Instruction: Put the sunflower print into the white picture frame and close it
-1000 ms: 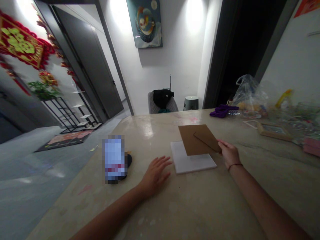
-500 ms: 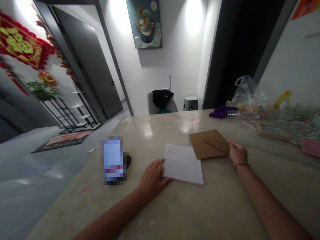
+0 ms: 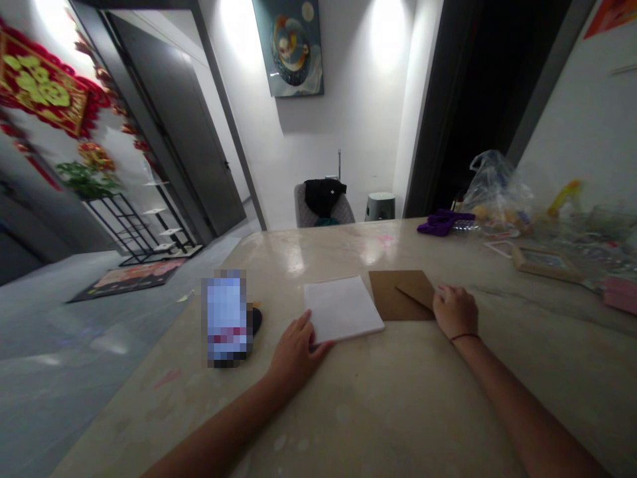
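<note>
A white, square stack of paper (image 3: 343, 309) lies on the table in the middle of the head view. My left hand (image 3: 297, 348) grips its near left corner, fingers along the left side and thumb at the near edge. Just to the right of the stack is a brown kraft envelope (image 3: 393, 299) with a pointed flap. My right hand (image 3: 455, 312), a thin dark band on its wrist, is closed at the envelope's right edge; its fingertips are partly hidden. Envelope and stack lie side by side, very close at the stack's right edge.
A pixelated phone-like screen (image 3: 226, 318) stands left, with a dark round object (image 3: 256, 322) behind it. To the right are a purple cloth (image 3: 442, 222), a clear plastic bag (image 3: 495, 192), a wooden frame (image 3: 545, 263) and a pink item (image 3: 620, 294). A chair (image 3: 303, 202) stands beyond the table (image 3: 378, 411).
The paper stack has shifted left and turned slightly with my left hand. My right hand has moved left with the envelope, which has turned and no longer overlaps the stack's corner.
</note>
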### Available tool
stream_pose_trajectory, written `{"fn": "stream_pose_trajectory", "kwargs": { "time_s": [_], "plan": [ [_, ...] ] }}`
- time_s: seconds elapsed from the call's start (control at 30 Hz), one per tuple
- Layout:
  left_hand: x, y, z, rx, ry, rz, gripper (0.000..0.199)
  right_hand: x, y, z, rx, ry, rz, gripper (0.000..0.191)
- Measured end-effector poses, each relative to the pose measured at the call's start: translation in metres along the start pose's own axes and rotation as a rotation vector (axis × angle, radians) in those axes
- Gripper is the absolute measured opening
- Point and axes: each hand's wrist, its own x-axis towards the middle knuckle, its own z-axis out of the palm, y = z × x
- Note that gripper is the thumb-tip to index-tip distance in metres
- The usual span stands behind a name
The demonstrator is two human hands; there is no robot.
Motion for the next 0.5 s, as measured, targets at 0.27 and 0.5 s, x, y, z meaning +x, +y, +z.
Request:
{"fn": "stream_pose_trajectory", "kwargs": {
  "time_s": [0.27,0.5],
  "plan": [
    [0.000,-0.001,0.004,0.022,0.067,0.046,0.059,-0.052,-0.073,0.005,0.266,-0.077,-0.541,0.035],
    [0.001,0.000,0.004,0.024,0.061,0.055,0.064,-0.079,-0.089,0.012,0.192,-0.210,-0.670,0.048]
  ]
}}
